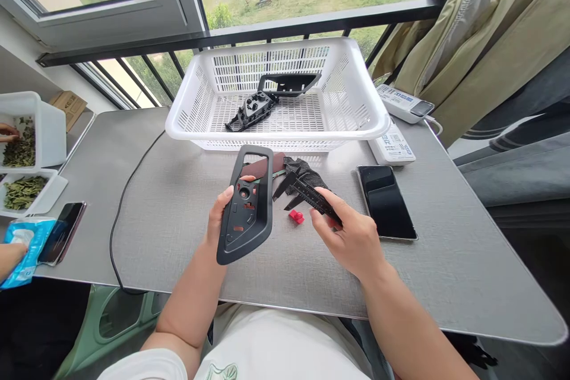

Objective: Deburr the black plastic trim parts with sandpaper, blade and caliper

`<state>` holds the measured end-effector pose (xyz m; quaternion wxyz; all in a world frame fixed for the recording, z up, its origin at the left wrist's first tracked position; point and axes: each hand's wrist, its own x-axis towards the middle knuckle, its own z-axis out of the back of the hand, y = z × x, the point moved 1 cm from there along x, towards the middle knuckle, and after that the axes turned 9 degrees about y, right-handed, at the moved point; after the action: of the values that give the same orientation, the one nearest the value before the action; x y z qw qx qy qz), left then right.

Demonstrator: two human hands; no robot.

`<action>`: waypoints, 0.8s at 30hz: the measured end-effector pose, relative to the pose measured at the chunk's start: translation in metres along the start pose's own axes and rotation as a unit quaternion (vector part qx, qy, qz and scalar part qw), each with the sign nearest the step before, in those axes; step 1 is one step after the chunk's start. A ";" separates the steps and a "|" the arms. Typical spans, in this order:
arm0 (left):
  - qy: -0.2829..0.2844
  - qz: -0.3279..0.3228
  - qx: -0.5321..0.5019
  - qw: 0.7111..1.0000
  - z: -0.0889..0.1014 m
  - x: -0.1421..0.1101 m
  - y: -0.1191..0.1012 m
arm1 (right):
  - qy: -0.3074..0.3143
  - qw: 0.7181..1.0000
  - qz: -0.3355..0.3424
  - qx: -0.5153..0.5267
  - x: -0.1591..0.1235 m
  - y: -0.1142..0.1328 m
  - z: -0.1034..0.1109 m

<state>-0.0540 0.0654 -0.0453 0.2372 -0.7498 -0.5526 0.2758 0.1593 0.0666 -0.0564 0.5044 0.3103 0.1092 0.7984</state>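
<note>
My left hand [217, 214] grips a black plastic trim panel [243, 231] by its left edge, holding it tilted above the table. The panel has a rectangular opening at the top and several small cutouts. In my right hand [350, 231] is a black vernier caliper [312, 195], its jaws pointing left toward the panel but apart from it. Below the caliper's jaws lies a small red plastic piece [296, 217]. Behind the panel and caliper are a brownish-red flat object [274, 163] and a crumpled dark cloth [314, 173], both partly hidden.
A white plastic basket [276, 135] holding black plastic parts [253, 110] stands at the back. A phone [386, 202] and white power strips [394, 145] are at right. A black cable [127, 190] crosses the left side. Another person's hand [11, 258] touches a blue packet [33, 243].
</note>
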 end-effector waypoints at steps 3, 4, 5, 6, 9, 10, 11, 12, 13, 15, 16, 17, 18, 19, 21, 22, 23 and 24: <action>-0.079 -0.130 0.036 0.988 0.001 0.001 0.005 | 0.024 0.999 0.017 0.026 -0.002 0.003 -0.002; -0.099 -0.174 0.051 0.978 0.002 0.001 0.007 | 0.035 0.998 0.028 0.033 -0.003 0.005 -0.003; -0.113 -0.206 0.066 0.970 0.003 0.001 0.009 | 0.044 0.997 0.039 0.039 -0.004 0.006 -0.004; -0.123 -0.229 0.079 0.962 0.003 0.001 0.010 | 0.051 0.996 0.049 0.045 -0.004 0.008 -0.006; -0.134 -0.263 0.101 0.950 0.006 0.002 0.014 | 0.060 0.994 0.072 0.056 -0.007 0.010 -0.010; -0.132 -0.268 0.105 0.948 0.007 0.002 0.015 | 0.060 0.994 0.077 0.057 -0.007 0.010 -0.011; -0.131 -0.272 0.109 0.947 0.007 0.002 0.015 | 0.060 0.993 0.082 0.056 -0.008 0.010 -0.012; -0.132 -0.274 0.114 0.946 0.008 0.002 0.015 | 0.059 0.993 0.085 0.055 -0.008 0.010 -0.013; -0.134 -0.274 0.120 0.945 0.008 0.002 0.015 | 0.058 0.993 0.088 0.053 -0.008 0.010 -0.013; -0.145 -0.272 0.129 0.943 0.010 0.002 0.016 | 0.057 0.993 0.087 0.050 -0.009 0.009 -0.013; -0.149 -0.272 0.132 0.941 0.010 0.001 0.016 | 0.057 0.994 0.085 0.047 -0.009 0.010 -0.013; -0.152 -0.272 0.134 0.941 0.011 0.001 0.016 | 0.058 0.994 0.081 0.044 -0.010 0.010 -0.012; -0.154 -0.271 0.135 0.941 0.011 0.001 0.016 | 0.061 0.994 0.076 0.042 -0.010 0.010 -0.012; -0.155 -0.270 0.136 0.941 0.011 0.001 0.016 | 0.065 0.995 0.071 0.039 -0.011 0.010 -0.011; -0.159 -0.267 0.137 0.941 0.012 0.001 0.017 | 0.076 0.994 0.063 0.038 -0.012 0.011 -0.011; -0.162 -0.265 0.138 0.940 0.011 0.001 0.018 | 0.082 0.994 0.059 0.039 -0.012 0.011 -0.011; -0.165 -0.263 0.139 0.940 0.011 0.001 0.018 | 0.086 0.994 0.056 0.041 -0.012 0.011 -0.012; -0.167 -0.262 0.139 0.940 0.011 0.001 0.018 | 0.088 0.994 0.054 0.044 -0.012 0.011 -0.012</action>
<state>-0.0483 0.0623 -0.0654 0.3072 -0.4812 -0.7172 0.3996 0.1475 0.0528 -0.0654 0.4351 0.2666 0.1716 0.8427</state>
